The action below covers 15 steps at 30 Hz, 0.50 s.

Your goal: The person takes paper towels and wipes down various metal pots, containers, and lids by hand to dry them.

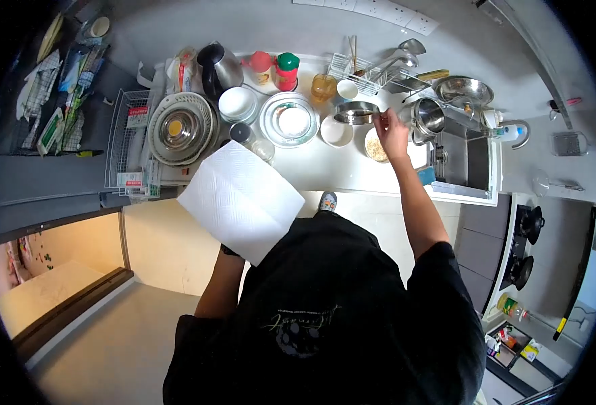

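Observation:
A large white embossed paper towel (244, 199) spreads over my left hand, held up in front of the counter edge. That hand's fingers are hidden beneath the sheet; only the forearm (218, 287) and a dark wristband show. My right hand (393, 131) pinches the rim of a round, shallow metal sieve (356, 115), tilted above the counter; its mesh is not distinct. Below it stand a white bowl (337, 132) and a bowl of pale, flaky food (375, 146). A glass jar (264, 150) and a dark-lidded jar (241, 133) stand beyond the towel.
Stacked plates and bowls (155, 150), a kettle (227, 71) and glass dishes (268, 128) fill the counter's left and middle. To the right are a steel pot (430, 116), a sink (477, 162) and a blue sponge (425, 176). A wire utensil rack (358, 79) stands behind.

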Tool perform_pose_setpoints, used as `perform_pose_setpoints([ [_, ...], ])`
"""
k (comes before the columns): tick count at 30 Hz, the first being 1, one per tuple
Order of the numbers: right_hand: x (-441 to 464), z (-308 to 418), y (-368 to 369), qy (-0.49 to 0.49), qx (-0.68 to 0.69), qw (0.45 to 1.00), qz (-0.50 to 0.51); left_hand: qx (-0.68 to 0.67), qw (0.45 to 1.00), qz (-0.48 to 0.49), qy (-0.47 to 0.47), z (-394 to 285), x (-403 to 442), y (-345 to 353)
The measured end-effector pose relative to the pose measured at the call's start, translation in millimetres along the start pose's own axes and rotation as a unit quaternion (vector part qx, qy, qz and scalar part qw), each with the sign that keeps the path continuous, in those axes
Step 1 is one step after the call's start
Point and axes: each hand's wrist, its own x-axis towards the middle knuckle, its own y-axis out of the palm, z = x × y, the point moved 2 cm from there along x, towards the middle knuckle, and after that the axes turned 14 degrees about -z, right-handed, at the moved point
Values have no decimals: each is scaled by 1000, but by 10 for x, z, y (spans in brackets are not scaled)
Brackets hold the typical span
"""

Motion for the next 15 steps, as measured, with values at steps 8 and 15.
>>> perform_pose_setpoints([
  [8, -161, 1123, -649, -81, 48, 995, -32, 190, 866, 219, 408, -662, 510, 1465],
  [15, -63, 1102, -1081, -79, 12, 997, -17, 410, 716, 273, 494, -771, 449, 2538],
])
